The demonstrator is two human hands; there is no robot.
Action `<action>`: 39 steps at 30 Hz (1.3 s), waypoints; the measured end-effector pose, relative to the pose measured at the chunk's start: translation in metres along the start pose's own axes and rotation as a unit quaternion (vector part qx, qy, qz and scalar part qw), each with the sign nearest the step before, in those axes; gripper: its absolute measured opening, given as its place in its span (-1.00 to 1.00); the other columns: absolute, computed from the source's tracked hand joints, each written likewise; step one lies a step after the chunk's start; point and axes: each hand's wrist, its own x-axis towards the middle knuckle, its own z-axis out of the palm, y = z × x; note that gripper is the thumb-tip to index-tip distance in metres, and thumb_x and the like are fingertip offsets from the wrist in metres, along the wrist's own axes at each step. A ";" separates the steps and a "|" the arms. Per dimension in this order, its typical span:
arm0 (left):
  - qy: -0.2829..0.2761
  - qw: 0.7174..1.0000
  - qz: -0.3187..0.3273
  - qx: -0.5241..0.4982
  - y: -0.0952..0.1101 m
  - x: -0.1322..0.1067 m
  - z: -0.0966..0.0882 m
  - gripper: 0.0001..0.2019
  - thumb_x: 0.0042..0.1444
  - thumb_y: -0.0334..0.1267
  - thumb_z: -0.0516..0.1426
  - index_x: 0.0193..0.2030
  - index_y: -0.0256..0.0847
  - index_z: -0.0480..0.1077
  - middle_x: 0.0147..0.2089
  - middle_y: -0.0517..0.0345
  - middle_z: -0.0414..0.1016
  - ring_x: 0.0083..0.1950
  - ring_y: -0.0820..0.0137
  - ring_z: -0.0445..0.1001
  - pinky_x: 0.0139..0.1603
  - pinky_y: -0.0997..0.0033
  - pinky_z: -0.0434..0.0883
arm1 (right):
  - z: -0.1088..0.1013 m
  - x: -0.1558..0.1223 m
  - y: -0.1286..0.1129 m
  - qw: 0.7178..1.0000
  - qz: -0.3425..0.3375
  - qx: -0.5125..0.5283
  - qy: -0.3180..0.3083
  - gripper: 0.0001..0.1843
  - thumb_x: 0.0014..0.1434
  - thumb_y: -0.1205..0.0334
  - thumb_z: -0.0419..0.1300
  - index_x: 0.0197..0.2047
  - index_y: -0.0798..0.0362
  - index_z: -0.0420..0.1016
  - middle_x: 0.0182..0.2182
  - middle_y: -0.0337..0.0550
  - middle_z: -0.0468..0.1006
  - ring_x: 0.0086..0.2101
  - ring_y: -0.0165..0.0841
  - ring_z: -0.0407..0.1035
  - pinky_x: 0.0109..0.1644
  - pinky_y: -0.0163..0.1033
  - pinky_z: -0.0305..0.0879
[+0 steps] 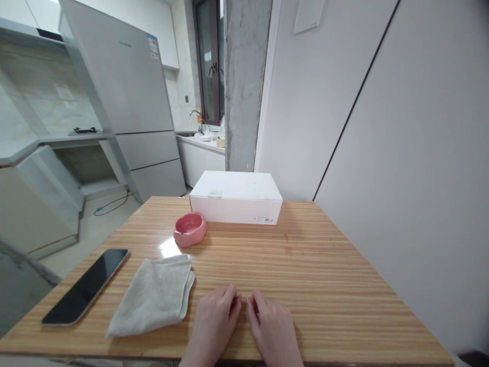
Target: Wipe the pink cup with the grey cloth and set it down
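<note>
My left hand [216, 317] rests on the wooden table [324, 285] near its front edge, fingers curled in. Just beside it lies my right hand [272, 323], also curled, with a small gap between the thumbs. Nothing shows in either hand; the undersides of the fingers are hidden. A folded grey cloth [156, 293] lies to the left of my left hand, not touching it. Farther out stands a pink ashtray [190, 229] with notches in its rim. At the far left a phone [87, 285] lies flat, its black screen facing up.
A closed white box [237, 196] sits at the table's far edge, behind the ashtray. A white panelled wall [401, 168] runs along the right side. Beyond the table are a grey concrete pillar [246, 86], a tall fridge [126, 92] and a sink tap [196, 114].
</note>
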 end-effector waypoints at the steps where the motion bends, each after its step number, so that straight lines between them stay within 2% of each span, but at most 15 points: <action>1: 0.000 1.000 -0.001 0.000 0.000 0.000 0.000 -0.81 0.21 -0.33 -0.03 -0.42 -0.13 0.30 -0.41 0.22 0.51 -0.37 0.33 0.50 -0.42 0.40 0.19 | -0.001 0.000 0.000 1.000 -0.001 0.001 0.000 -0.54 0.38 0.16 -0.31 -0.43 -0.01 0.27 -0.66 -0.25 0.46 -0.66 -0.35 0.39 -0.55 -0.25 -0.10; 9: 0.013 1.000 0.009 -0.004 -0.001 0.000 0.001 -0.81 0.21 -0.33 -0.03 -0.42 -0.13 0.29 -0.42 0.20 0.51 -0.38 0.36 0.49 -0.43 0.43 0.18 | -0.005 0.001 -0.001 1.000 0.000 0.009 -0.004 -0.53 0.39 0.14 -0.30 -0.43 0.00 0.27 -0.66 -0.26 0.46 -0.65 -0.38 0.39 -0.54 -0.27 -0.08; 20: -0.015 1.000 0.019 -0.020 -0.002 -0.001 -0.001 -0.83 0.18 -0.33 0.01 -0.44 -0.14 0.30 -0.41 0.22 0.50 -0.38 0.36 0.47 -0.41 0.42 0.17 | -0.002 -0.001 -0.001 1.000 0.006 0.000 -0.012 -0.53 0.38 0.14 -0.32 -0.43 -0.01 0.27 -0.67 -0.26 0.45 -0.65 -0.35 0.38 -0.53 -0.26 -0.11; 39: -0.010 1.000 0.014 -0.025 -0.001 -0.001 -0.001 -0.83 0.19 -0.32 0.00 -0.43 -0.14 0.29 -0.42 0.21 0.49 -0.39 0.37 0.46 -0.42 0.43 0.14 | -0.002 0.000 -0.001 1.000 0.002 0.008 -0.007 -0.56 0.38 0.15 -0.29 -0.42 -0.01 0.26 -0.66 -0.27 0.45 -0.65 -0.36 0.38 -0.53 -0.27 -0.10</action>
